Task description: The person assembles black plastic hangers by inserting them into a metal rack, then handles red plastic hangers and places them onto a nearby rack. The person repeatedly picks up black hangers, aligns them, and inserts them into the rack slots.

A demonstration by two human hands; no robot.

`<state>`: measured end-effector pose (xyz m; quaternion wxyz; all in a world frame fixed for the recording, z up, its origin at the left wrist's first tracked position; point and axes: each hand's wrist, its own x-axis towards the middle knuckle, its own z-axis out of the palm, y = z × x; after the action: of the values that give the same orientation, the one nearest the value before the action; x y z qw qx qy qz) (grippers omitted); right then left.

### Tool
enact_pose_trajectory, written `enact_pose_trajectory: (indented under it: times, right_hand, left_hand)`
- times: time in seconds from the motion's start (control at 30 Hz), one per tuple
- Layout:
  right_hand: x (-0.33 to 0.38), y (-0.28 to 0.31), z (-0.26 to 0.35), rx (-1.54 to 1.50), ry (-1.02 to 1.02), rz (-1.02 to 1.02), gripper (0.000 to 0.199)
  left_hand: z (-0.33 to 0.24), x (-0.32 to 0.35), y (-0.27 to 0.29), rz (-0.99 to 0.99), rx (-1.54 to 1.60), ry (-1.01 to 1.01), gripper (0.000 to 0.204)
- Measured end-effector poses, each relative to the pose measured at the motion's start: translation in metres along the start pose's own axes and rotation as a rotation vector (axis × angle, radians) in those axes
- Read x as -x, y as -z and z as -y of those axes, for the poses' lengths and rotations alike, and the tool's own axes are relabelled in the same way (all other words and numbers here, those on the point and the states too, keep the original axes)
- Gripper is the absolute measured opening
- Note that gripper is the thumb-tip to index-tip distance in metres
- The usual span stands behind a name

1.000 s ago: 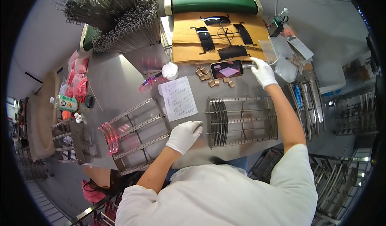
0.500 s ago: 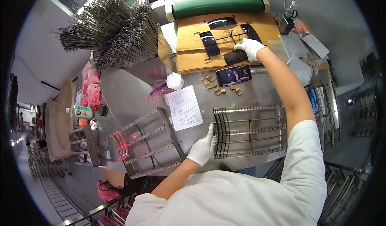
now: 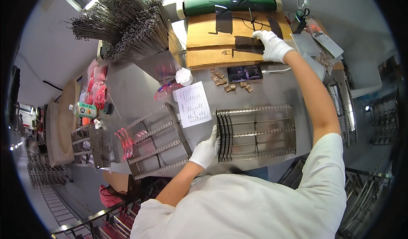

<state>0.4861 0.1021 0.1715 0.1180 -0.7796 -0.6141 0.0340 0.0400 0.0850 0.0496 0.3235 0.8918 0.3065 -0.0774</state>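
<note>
My gloved left hand point(image 3: 205, 150) grips the left end of a slotted metal rack point(image 3: 256, 132). Several curved black pieces point(image 3: 224, 135) stand side by side in that end of the rack. My gloved right hand point(image 3: 273, 46) reaches over a cardboard sheet point(image 3: 199, 54). Its fingertips are closed at the stem of a wire holder point(image 3: 251, 21) with a ring, and the exact grip is partly hidden. Flat black plates surround the holder: one to its left point(image 3: 224, 21), one in front point(image 3: 246, 42) beside my fingers, and one at the right.
Past the cardboard lies a green conveyor belt point(image 3: 255, 1). A phone point(image 3: 244, 73) and small brown blocks point(image 3: 221, 79) sit before it. Bundled wire hooks point(image 3: 136, 30) fill a bin at left. A printed sheet point(image 3: 193, 105) lies beside a second rack point(image 3: 159, 143) with pink pieces.
The wire holder and its black plates have shifted away from me and tilted along with my right hand. The left hand stays at the rack's end. The whole view has shifted slightly.
</note>
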Motion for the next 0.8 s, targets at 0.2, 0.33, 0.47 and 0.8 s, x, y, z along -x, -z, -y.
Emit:
enact_pose_trajectory:
  times: [0.2, 0.33, 0.47, 0.8]
  right_hand:
    - [0.137, 0.039, 0.108, -0.251, 0.309, -0.151, 0.065]
    - [0.176, 0.033, 0.178, -0.304, 0.498, 0.007, 0.06]
    - [0.173, 0.029, 0.215, -0.223, 0.702, -0.175, 0.064]
    - [0.08, -0.091, 0.017, 0.017, -0.162, 0.079, 0.085]
  left_hand:
    - [0.013, -0.004, 0.037, -0.326, 0.477, -0.102, 0.064]
    - [-0.036, -0.014, 0.094, -0.361, 1.287, -0.53, 0.089]
    - [-0.06, -0.005, 0.134, -0.483, 1.492, -0.785, 0.09]
    - [-0.004, 0.07, 0.177, -0.872, 1.353, -0.675, 0.071]
